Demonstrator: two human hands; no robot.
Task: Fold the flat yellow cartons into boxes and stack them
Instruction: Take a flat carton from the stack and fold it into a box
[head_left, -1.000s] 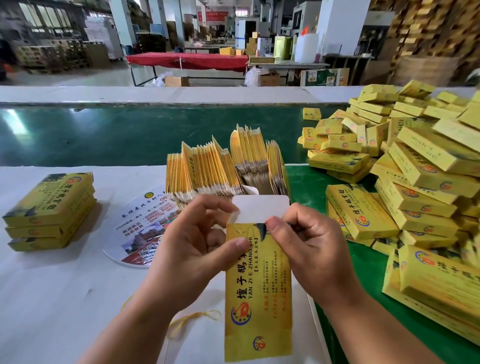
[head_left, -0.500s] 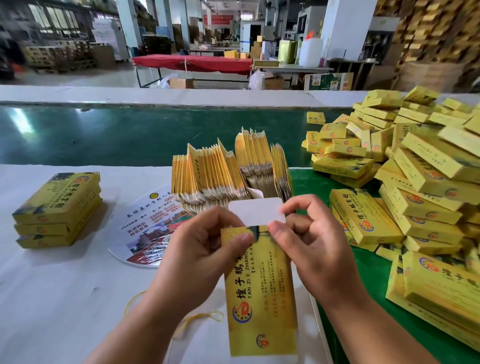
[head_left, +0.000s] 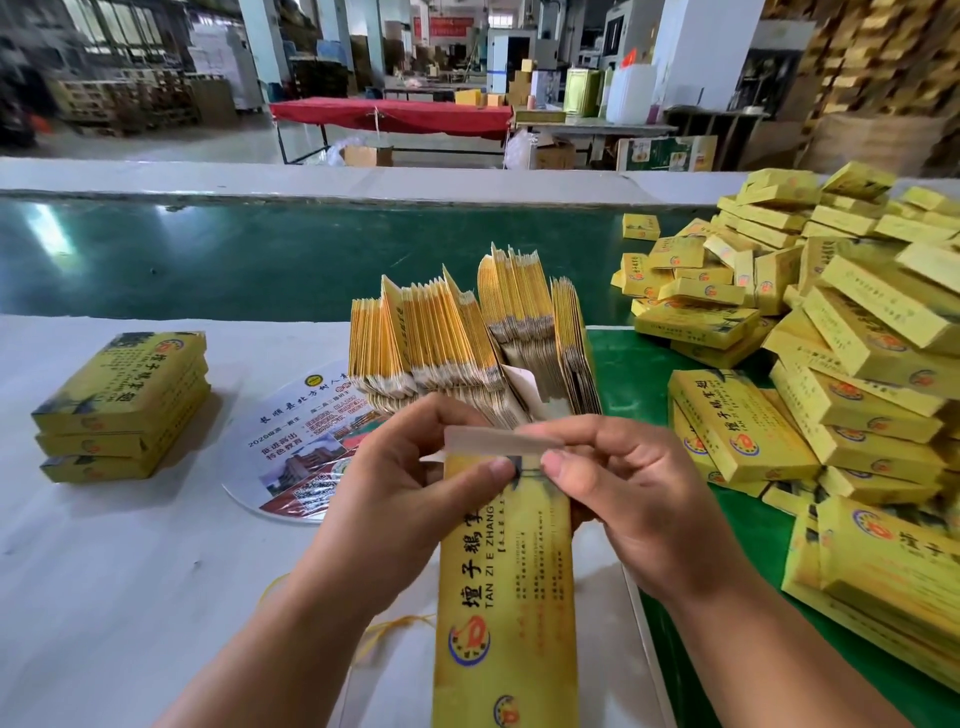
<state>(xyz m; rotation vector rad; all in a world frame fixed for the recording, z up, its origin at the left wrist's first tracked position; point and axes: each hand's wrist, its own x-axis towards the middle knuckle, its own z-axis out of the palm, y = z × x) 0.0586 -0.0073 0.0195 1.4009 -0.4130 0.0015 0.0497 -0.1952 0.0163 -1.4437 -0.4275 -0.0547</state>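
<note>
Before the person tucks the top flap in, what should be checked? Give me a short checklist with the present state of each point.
1. Left hand grips the carton: ok.
2. Right hand pinches the carton near its top: ok.
3. White top flap folded over toward the person: ok, partly.
4. Carton body opened into a box shape: cannot tell, it looks flat from here.
5. Bottom end closed: cannot tell, out of frame.
6. Supply of flat cartons behind the hands: ok.

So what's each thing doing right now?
Carton in hands: flat, upright, white end flap bent over.
Left hand: pinching carton.
Right hand: pinching the flap.
Flat cartons: unfolded, standing on edge.
Three boxes: folded, neatly stacked.
Box heap: folded, jumbled.
</note>
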